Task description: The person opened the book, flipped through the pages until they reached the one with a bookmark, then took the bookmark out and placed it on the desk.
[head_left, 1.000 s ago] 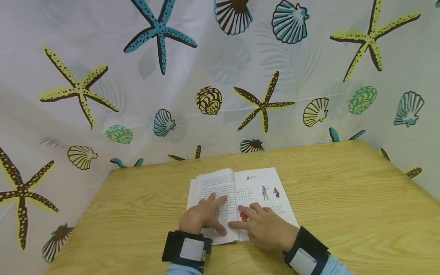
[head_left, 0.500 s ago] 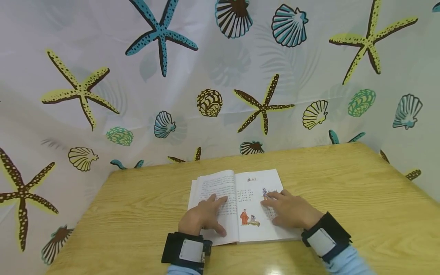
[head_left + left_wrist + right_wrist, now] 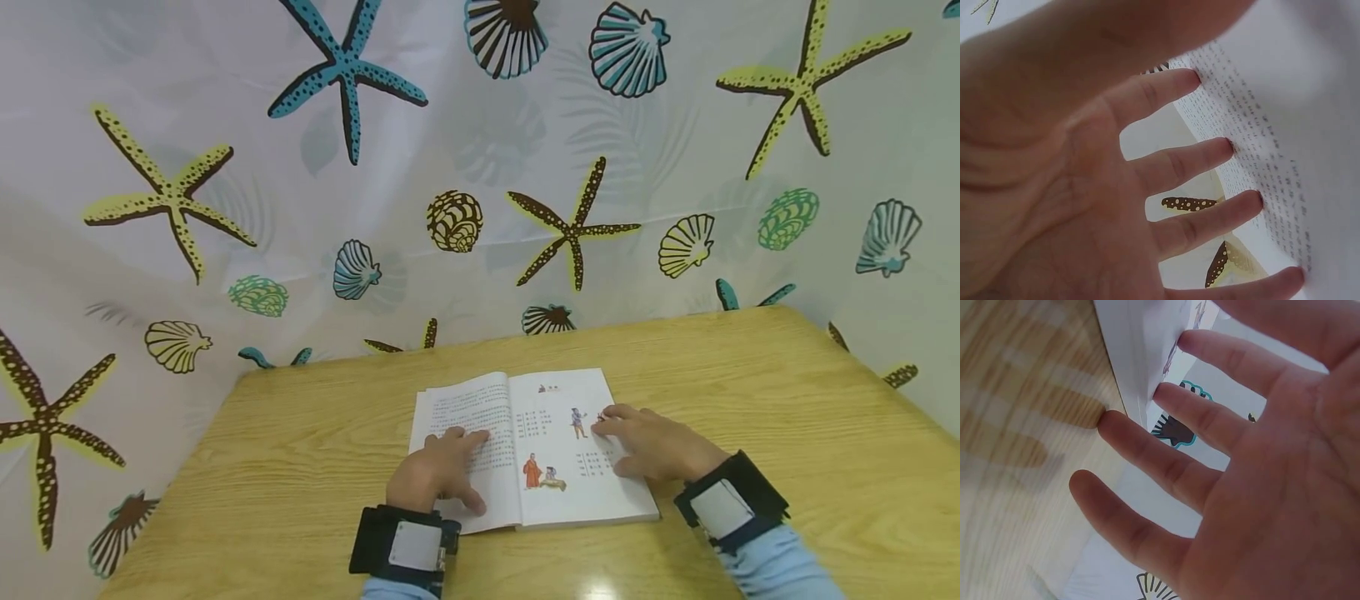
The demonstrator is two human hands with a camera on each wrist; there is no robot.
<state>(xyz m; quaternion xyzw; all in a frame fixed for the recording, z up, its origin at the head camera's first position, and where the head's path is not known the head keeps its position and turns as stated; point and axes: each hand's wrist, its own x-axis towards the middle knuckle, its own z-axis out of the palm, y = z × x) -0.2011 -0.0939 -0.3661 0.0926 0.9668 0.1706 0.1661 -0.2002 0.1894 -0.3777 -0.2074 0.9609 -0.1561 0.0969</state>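
An open book [image 3: 555, 450] lies on the table, its left page full of printed text and its right page carrying short text lines and small coloured figures. My left hand [image 3: 433, 473] rests on the left page with fingers spread. In the left wrist view, the fingertips [image 3: 1225, 149] touch the printed text. At the right page's outer edge is my right hand [image 3: 660, 442], fingers extended. Seen from the right wrist, two fingertips [image 3: 1163, 392] touch the page, while the other fingers reach past the book's edge over the wood.
The wooden table [image 3: 315, 442] extends on both sides of the book. Behind it hangs a pale cloth [image 3: 405, 150] printed with starfish and shells. Each wrist wears a black strap [image 3: 731, 500] with a light plate.
My right hand has slid right from the book's middle to the right page's outer edge, uncovering the printed figures. The left hand has stayed on the left page.
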